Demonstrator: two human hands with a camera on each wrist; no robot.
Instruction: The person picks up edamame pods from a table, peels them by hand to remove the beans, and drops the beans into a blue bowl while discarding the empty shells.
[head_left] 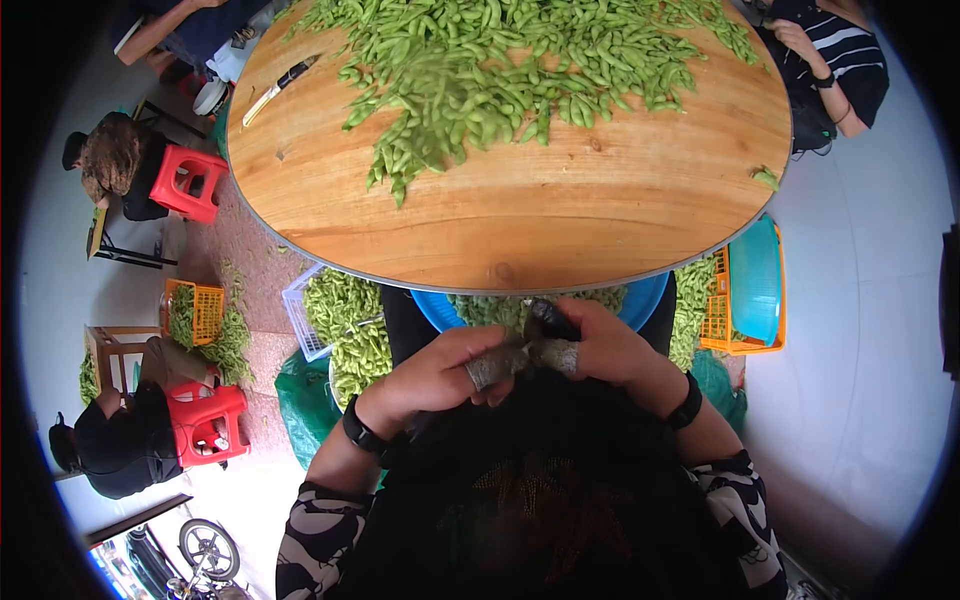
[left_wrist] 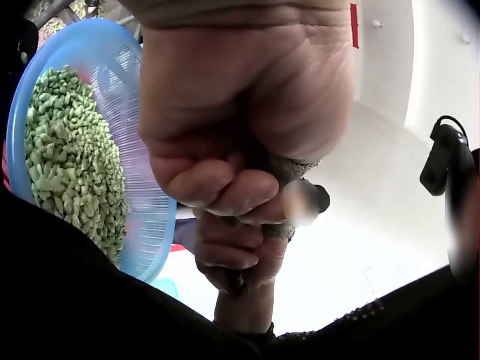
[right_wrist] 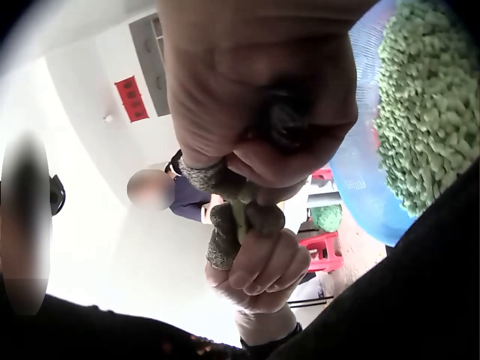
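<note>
Between the wooden counter (head_left: 500,228) and the dark-clad torso, a green pod (right_wrist: 239,219) is held where both hands meet, with a blue basin (left_wrist: 146,187) just beside them. By the left hand (head_left: 455,371) the pod is pinched between thumb and finger, the remaining fingers being curled in. By the right hand (head_left: 607,344) a dark handle (right_wrist: 285,118) is gripped in the curled palm, while thumb and fingertip are set close at the pod's other end; whether it is pinched there too cannot be told. Shelling appears to be the step in hand; how far the pod is split is hidden by the fingers. Shelled beans (right_wrist: 427,112) are heaped in the basin, and whole pods (head_left: 480,85) are spread thickly over the counter, so much work seems left. For the next move, a steady pinch is probably called for, so that the beans can be pressed out and guided into the basin.
</note>
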